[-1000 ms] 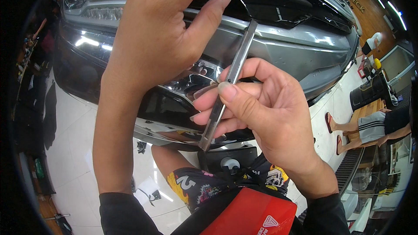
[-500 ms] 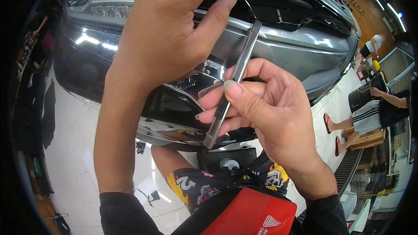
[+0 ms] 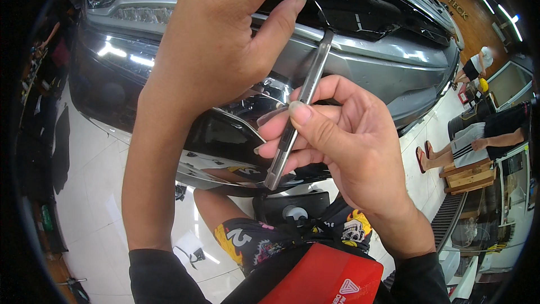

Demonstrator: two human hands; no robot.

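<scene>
My left hand (image 3: 219,39) lies over the car's front (image 3: 405,73), thumb and index finger apart beside a glossy black film or panel (image 3: 382,8) at the top; its other fingertips are hidden. My right hand (image 3: 351,146) grips a slim metal snap-blade knife (image 3: 315,74) between thumb and fingers, held diagonally below my left thumb. The knife's upper end is at the lower edge of the black piece; whether it touches is unclear. A thin greyish piece (image 3: 273,114) shows among my right fingers, too small to identify.
A red pouch (image 3: 326,270) lies at my waist above patterned shorts. A black object (image 3: 270,208) with a white round part is between my legs. White paper scraps (image 3: 185,247) lie on the tiled floor (image 3: 95,202). Two people (image 3: 495,135) (image 3: 478,65) are at the right, near wooden crates (image 3: 467,177).
Both my hands have shifted slightly right in view since a second ago, the knife with them. The nearer person at the right has shifted position and moved an arm.
</scene>
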